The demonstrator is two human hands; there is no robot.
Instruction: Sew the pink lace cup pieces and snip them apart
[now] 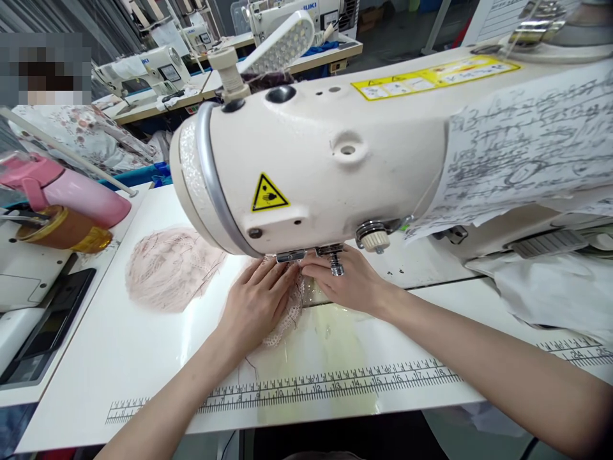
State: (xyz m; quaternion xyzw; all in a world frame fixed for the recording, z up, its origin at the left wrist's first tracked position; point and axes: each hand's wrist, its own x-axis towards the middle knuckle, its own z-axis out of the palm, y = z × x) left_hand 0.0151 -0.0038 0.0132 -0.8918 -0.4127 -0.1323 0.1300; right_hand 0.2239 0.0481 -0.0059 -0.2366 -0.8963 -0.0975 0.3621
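Observation:
My left hand (256, 303) lies over a pale pink lace piece (287, 322), its fingers stretched out and pressing it to the table beneath the sewing machine head (316, 166). Just right of the needle area, my right hand (352, 281) has its fingers bent together at the edge of the same lace. The machine's head and its thread tension parts (336, 260) hide some of the fingertips, and the needle cannot be seen. To the left rests a round heap of pink lace pieces (167, 268) with loose dark threads.
A printed ruler (316, 386) runs along the table's front edge. At left stand a pink bottle (89, 191) and an amber cup (62, 230). White cloth (550, 294) lies at right. Behind, a person in a floral top (81, 137) sits near other sewing machines (143, 70).

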